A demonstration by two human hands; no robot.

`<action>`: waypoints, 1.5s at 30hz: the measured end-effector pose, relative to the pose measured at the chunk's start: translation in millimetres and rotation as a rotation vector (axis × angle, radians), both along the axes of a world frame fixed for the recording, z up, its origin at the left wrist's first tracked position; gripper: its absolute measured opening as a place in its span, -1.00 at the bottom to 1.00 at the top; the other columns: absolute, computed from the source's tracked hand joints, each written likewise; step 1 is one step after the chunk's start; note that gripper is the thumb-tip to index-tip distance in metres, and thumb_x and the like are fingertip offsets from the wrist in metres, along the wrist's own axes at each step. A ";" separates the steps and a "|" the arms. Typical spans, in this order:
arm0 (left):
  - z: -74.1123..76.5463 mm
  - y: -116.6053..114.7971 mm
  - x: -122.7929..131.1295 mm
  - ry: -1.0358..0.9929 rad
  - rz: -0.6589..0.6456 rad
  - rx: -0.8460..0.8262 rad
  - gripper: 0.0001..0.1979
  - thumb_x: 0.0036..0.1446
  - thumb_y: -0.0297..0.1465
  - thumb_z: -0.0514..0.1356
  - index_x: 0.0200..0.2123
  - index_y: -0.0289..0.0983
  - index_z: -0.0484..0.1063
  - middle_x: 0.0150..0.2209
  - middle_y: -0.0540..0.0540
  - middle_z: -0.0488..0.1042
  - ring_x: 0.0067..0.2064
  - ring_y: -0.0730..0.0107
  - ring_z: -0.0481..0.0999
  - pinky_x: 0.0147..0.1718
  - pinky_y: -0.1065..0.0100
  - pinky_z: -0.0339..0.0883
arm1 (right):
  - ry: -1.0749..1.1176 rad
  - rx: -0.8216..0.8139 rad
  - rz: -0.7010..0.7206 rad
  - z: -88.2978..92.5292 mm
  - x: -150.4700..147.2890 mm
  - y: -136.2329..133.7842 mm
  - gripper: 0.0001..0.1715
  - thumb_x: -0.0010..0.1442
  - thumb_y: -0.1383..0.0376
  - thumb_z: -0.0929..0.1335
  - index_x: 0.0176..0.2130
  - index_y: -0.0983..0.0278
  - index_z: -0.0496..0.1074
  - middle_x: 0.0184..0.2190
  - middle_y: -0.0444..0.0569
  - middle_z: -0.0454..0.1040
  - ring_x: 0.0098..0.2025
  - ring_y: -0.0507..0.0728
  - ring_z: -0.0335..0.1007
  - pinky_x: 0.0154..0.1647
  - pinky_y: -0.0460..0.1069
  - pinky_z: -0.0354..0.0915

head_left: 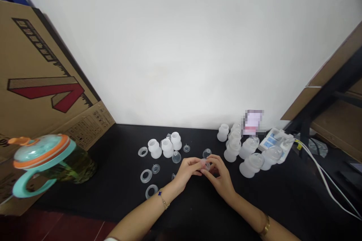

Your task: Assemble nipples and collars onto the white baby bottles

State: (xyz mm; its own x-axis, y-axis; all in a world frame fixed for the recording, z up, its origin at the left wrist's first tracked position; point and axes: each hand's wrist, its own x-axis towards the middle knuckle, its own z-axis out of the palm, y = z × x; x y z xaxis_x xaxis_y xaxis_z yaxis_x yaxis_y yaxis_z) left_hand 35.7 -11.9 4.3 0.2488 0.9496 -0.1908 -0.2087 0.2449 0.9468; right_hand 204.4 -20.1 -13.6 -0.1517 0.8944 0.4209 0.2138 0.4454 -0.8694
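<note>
Above the front of the black table, my left hand (pixel 187 170) and my right hand (pixel 219 176) meet fingertip to fingertip. Between them they pinch a small translucent bottle part (pixel 207 165), partly covered by my fingers. A clear dome cap (pixel 207 153) lies just behind it. Left of my hands are white bottles (pixel 167 148), open at the top, with another dome cap (pixel 176 157) before them. Translucent collar rings (pixel 146 176) and small silicone nipples (pixel 155 168) lie farther left. A piece beside my left wrist is mostly hidden.
Several bottles (pixel 232 150) stand at the right, some with clear caps. Behind them are a white power strip (pixel 275 141) and a white cable (pixel 319 169). A teal-and-orange jug (pixel 45 162) and a large cardboard box (pixel 42 64) occupy the left. A white wall (pixel 181 52) borders the table.
</note>
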 end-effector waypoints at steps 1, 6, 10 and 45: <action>0.0 0.1 -0.1 0.000 0.002 -0.009 -0.61 0.02 -0.12 0.38 -0.25 -0.34 0.64 -0.29 -0.19 0.63 -0.28 0.27 0.58 -0.34 0.41 0.42 | 0.003 0.008 -0.011 -0.5 0.1 -0.3 -0.74 0.20 0.23 0.44 -0.08 0.14 0.45 -0.05 0.01 0.40 -0.43 0.04 0.41 -0.44 -0.04 0.43; 1.2 -0.4 -0.6 -0.026 -0.007 -0.038 -0.59 0.05 -0.11 0.36 -0.20 -0.35 0.62 -0.23 -0.24 0.65 -0.23 0.22 0.61 -0.33 0.40 0.43 | -0.019 0.045 -0.075 2.2 0.3 -3.3 -0.69 0.20 0.20 0.44 -0.05 0.14 0.43 -0.31 -0.10 0.49 -0.47 0.07 0.40 -0.45 -0.04 0.41; 5.4 -1.8 -1.1 -0.029 -0.015 -0.050 -0.55 0.05 -0.08 0.35 -0.18 -0.35 0.62 -0.19 -0.27 0.65 -0.18 0.16 0.62 -0.31 0.38 0.43 | -0.034 0.050 -0.121 6.8 0.3 -5.1 -0.74 0.22 0.12 0.42 -0.11 0.15 0.45 -0.43 -0.13 0.48 -0.48 0.09 0.40 -0.43 -0.02 0.43; 1.0 -2.8 1.1 -0.072 0.013 -0.123 -0.61 -0.01 -0.14 0.39 -0.24 -0.33 0.57 -0.34 -0.14 0.60 -0.33 0.29 0.60 -0.36 0.41 0.38 | -0.135 0.104 0.003 11.9 1.9 -6.3 -0.81 0.31 0.22 0.33 -0.32 0.18 0.51 -0.25 0.00 0.48 -0.49 0.06 0.36 -0.48 -0.02 0.36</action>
State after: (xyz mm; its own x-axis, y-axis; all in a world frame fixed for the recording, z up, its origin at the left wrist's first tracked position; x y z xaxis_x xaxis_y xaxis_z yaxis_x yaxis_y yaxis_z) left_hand 36.8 -14.7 5.3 0.2540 0.9233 -0.2882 -0.2791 0.3553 0.8921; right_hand 206.3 -26.4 -1.7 -0.2159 0.8464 0.4868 0.3240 0.5324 -0.7820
